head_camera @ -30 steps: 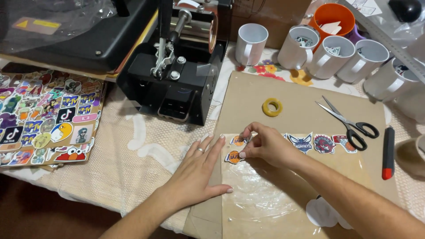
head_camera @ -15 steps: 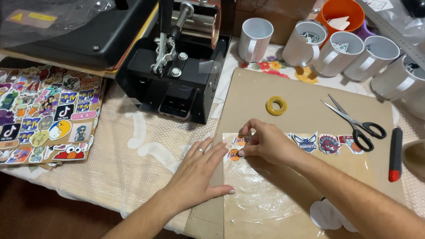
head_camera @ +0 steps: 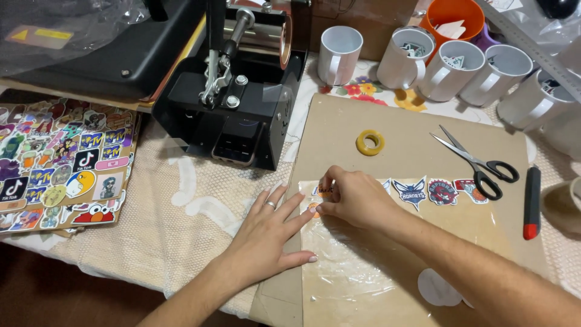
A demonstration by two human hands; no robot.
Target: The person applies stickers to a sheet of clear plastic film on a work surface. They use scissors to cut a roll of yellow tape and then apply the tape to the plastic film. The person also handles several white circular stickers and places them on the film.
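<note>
Clear film (head_camera: 354, 266) lay nearest to us, spread over the lower part of the brown board (head_camera: 423, 130). A white paper disc (head_camera: 439, 287) rested on the board beside our right forearm.

Our left hand (head_camera: 269, 227) lay flat, palm down and fingers spread, across the board's left edge and the film's near corner. It gripped nothing. A ring showed on one finger.

Our right hand (head_camera: 357, 197) sat just beyond, its fingers curled and its fingertips (head_camera: 324, 209) pressed together on a small orange sticker (head_camera: 315, 209) at the film's upper left corner. The sticker lay on the board, touching the left hand's fingertips. Most of it was hidden, so we could not tell whether it was lifted or flat.

A row of cut-out stickers (head_camera: 433, 191) ran to the right from the right hand, along the film's far edge. Beyond that row lay the tape roll (head_camera: 370, 142), scissors (head_camera: 478, 163) and, near the board's right edge, a black and red knife (head_camera: 532, 203).

To the left, on the pale tablecloth (head_camera: 181, 212), sat a sticker sheet (head_camera: 54, 166), well apart from both hands. Further back stood a black mug press (head_camera: 239, 91), with a flat press (head_camera: 91, 42) to its left. White mugs (head_camera: 451, 66) lined the far edge, with an orange cup (head_camera: 454, 18) behind them.
</note>
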